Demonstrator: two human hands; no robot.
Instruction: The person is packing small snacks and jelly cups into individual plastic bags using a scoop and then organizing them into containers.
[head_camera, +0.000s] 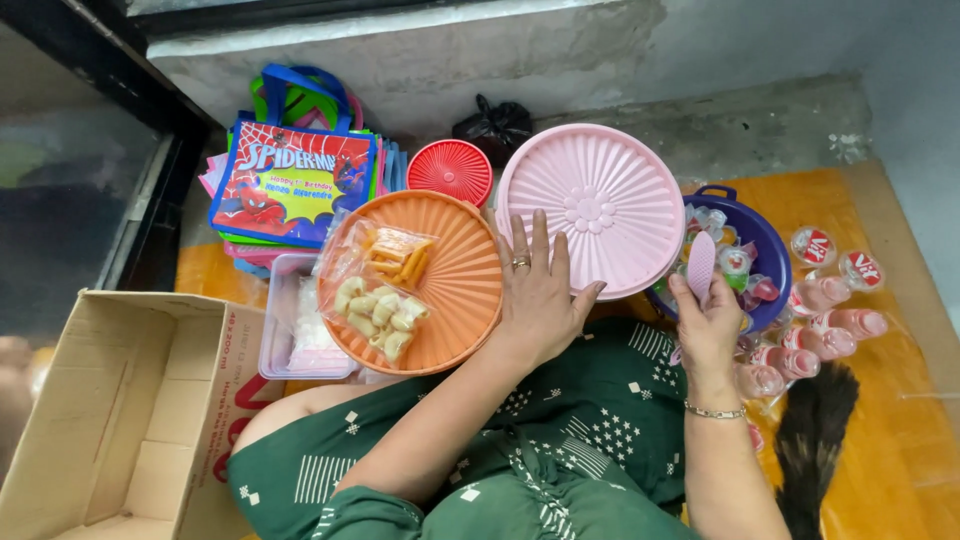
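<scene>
The person's left hand (535, 295) lies flat with its fingers (520, 240) spread open across the edge of a round, ribbed orange plastic lid (455, 260), thumb reaching toward a larger round, ribbed pale pink plastic lid (590, 205) just beside it. The right hand (708, 320) has its fingers closed around a small pink oval packet (701, 265), held over the rim of a dark blue plastic basin (765, 240) filled with small jelly cups. On the orange lid rest two clear bags of snacks (385, 290), one of orange sticks, one of pale puffs. The orange lid sits partly on a clear rectangular plastic tub (290, 335), so pressure at its edge could likely tip it and slide the bags off onto the person's green patterned lap. The pink lid overlaps the basin's rim and could slip if nudged. Crowding the floor are a row of small pink drink bottles (830, 320) on the orange mat, a small red ribbed lid (450, 170), a stack of colourful tote bags (290, 180), a black plastic bag (495, 125), a dark brush (815, 430) and an open cardboard box (120, 410).
</scene>
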